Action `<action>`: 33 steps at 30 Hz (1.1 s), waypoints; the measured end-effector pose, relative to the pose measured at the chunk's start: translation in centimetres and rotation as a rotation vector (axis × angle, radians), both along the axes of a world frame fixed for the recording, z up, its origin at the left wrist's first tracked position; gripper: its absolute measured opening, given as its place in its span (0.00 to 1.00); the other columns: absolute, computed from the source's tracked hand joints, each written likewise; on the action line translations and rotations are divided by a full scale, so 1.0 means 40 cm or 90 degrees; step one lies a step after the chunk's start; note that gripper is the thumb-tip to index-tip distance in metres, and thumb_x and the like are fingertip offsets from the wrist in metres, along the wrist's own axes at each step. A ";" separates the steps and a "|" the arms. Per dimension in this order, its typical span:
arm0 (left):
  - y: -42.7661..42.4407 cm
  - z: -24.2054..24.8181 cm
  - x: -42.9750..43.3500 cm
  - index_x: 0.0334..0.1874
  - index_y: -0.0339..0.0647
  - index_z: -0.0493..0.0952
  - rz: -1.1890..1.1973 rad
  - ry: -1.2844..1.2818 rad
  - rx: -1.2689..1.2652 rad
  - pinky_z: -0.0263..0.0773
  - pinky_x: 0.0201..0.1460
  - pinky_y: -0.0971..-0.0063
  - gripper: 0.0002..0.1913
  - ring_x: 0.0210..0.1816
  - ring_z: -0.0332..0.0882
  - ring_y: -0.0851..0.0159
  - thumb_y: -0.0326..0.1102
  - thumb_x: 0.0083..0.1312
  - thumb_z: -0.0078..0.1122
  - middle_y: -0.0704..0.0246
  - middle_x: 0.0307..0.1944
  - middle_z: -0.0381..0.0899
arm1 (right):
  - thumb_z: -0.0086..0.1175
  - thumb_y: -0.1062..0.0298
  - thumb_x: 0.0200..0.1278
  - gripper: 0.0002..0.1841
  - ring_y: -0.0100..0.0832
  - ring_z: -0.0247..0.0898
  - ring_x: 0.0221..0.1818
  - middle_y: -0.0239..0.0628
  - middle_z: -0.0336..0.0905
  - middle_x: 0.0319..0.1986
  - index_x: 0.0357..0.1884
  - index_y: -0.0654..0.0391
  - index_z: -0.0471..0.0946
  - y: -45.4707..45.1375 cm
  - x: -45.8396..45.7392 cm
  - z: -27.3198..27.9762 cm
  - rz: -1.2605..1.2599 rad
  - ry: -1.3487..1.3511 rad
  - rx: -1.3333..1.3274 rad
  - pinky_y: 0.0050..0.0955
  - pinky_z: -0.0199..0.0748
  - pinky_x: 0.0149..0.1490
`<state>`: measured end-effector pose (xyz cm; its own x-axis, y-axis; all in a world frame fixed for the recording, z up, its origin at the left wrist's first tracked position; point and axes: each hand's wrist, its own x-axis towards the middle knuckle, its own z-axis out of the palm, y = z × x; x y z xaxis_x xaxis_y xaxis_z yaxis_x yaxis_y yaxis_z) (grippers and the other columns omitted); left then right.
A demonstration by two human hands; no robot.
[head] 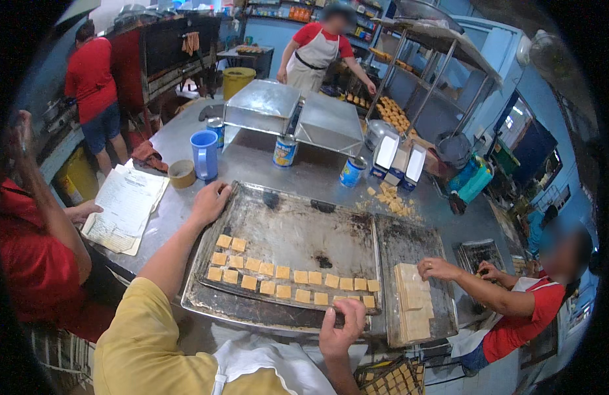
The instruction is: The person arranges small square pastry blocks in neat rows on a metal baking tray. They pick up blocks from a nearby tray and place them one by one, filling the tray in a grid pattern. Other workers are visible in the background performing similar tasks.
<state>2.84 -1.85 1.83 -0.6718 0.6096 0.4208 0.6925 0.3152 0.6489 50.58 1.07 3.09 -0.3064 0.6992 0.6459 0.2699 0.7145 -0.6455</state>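
Note:
My left hand point(211, 200) rests at the upper left corner of a worn metal baking tray point(294, 217), its fingers curled near the rim. Square yellow pieces of dough or pastry point(283, 292) lie in rows along the tray's near side, with a few more at its left end. Over the near edge, towards the right, is my right hand point(343, 326), fingers bent, close to the front row; whether a piece is between its fingertips cannot be told. Another tray lies beneath this one. A smaller tray point(445, 326) at the right holds stacked pale sheets point(413, 301).
A co-worker's hand point(435, 269) reaches over the stacked sheets. Left are papers point(124, 207), a tape roll point(181, 174) and a blue plastic mug point(204, 155). Metal pans point(329, 121) stand on cans point(284, 150) at the back. Crumbled pieces point(393, 198) lie near boxes.

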 end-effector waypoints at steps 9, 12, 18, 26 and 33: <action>0.005 0.010 0.000 0.64 0.38 0.83 -0.050 -0.021 -0.025 0.78 0.65 0.55 0.26 0.60 0.86 0.47 0.54 0.79 0.60 0.52 0.61 0.86 | 0.58 0.73 0.71 0.11 0.54 0.75 0.60 0.51 0.77 0.55 0.52 0.64 0.79 0.139 0.145 0.020 -0.223 -0.018 -0.009 0.51 0.74 0.67; 0.025 0.010 -0.016 0.73 0.39 0.79 -0.130 0.050 -0.036 0.73 0.74 0.57 0.32 0.67 0.81 0.47 0.58 0.78 0.61 0.53 0.70 0.81 | 0.57 0.72 0.73 0.13 0.55 0.75 0.62 0.52 0.76 0.57 0.55 0.66 0.78 0.127 0.143 -0.009 -0.205 -0.021 -0.047 0.52 0.73 0.68; 0.081 0.009 -0.049 0.79 0.43 0.75 -0.184 0.047 -0.091 0.64 0.82 0.55 0.37 0.75 0.73 0.46 0.64 0.78 0.58 0.54 0.75 0.78 | 0.52 0.69 0.79 0.17 0.59 0.71 0.67 0.56 0.75 0.62 0.63 0.66 0.75 0.109 0.111 -0.031 -0.188 -0.045 -0.031 0.57 0.66 0.74; 0.082 0.010 -0.037 0.76 0.40 0.77 -0.167 -0.023 -0.063 0.68 0.77 0.55 0.35 0.70 0.75 0.46 0.61 0.79 0.58 0.52 0.71 0.81 | 0.52 0.66 0.82 0.25 0.58 0.69 0.70 0.55 0.71 0.67 0.75 0.66 0.67 0.113 0.107 -0.068 -0.207 -0.038 -0.053 0.56 0.64 0.76; 0.090 -0.003 -0.041 0.77 0.37 0.76 -0.190 -0.032 -0.051 0.63 0.82 0.56 0.37 0.76 0.72 0.45 0.63 0.79 0.57 0.52 0.74 0.79 | 0.49 0.69 0.84 0.25 0.51 0.70 0.72 0.56 0.68 0.71 0.77 0.65 0.67 0.146 0.123 -0.063 -0.184 0.021 -0.143 0.49 0.65 0.78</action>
<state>1.19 1.74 1.69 -0.4766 0.8129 0.3349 0.7300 0.1536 0.6659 55.51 6.89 0.56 -0.0571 0.8798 0.4720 0.4163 0.4507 -0.7897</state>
